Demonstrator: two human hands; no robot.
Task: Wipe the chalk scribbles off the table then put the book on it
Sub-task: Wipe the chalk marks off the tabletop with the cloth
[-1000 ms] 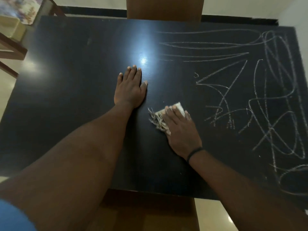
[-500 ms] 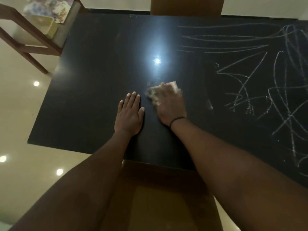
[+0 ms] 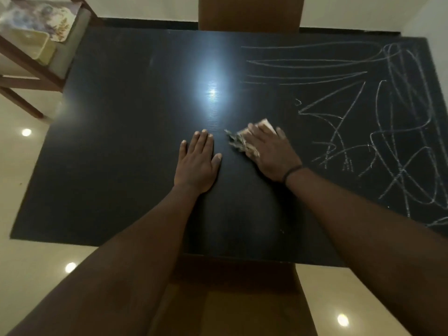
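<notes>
A black table (image 3: 116, 146) fills the view. White chalk scribbles (image 3: 378, 132) cover its right half; the left half is bare and shiny. My right hand (image 3: 271, 154) presses a small frayed cloth (image 3: 240, 141) flat on the table, just left of the scribbles. Its fingers lie over the cloth, whose fringe sticks out to the left. My left hand (image 3: 197, 163) rests palm down on the table beside it, fingers apart and holding nothing. No book is clearly in view.
A wooden chair (image 3: 249, 13) stands at the table's far side and another (image 3: 232, 299) at the near edge below my arms. At the top left is a wooden chair frame (image 3: 29, 69) carrying a floral cushion (image 3: 41, 18). Glossy beige floor lies to the left.
My right hand slid the cloth away from me, then back to the right towards the scribbles. My left hand stayed planted on the table. The camera view shifted.
</notes>
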